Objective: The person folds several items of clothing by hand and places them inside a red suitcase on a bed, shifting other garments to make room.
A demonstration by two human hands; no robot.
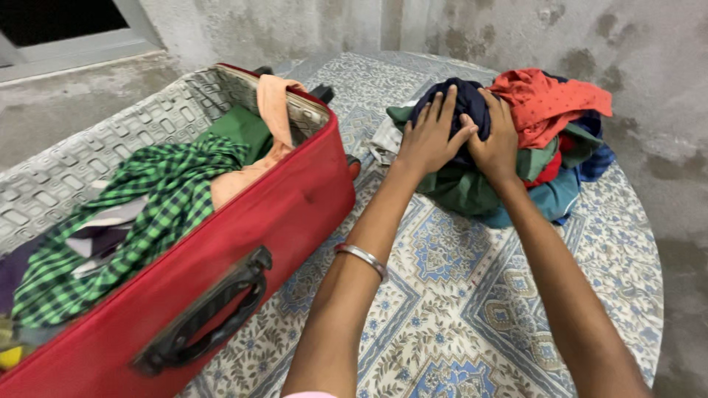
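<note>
Both my hands rest on a dark navy garment (466, 103) at the top of a heap of clothes (546, 158) on a round table. My left hand (431, 136), with a silver bangle (361, 258) on its forearm, presses the garment's left side with fingers spread. My right hand (495, 140) lies on its right side, and the thumbs meet in the middle. The heap also holds a red-orange cloth (549, 99), dark green cloth (457, 188) and blue pieces. Whether the fingers grip the fabric or only press it is unclear.
An open red suitcase (287, 214) with a black handle (206, 313) lies at the left, holding a green checked shirt (158, 206), an orange cloth (273, 110) and other clothes. A patterned blue-and-cream cloth (457, 309) covers the table. Stained concrete walls (649, 44) stand behind.
</note>
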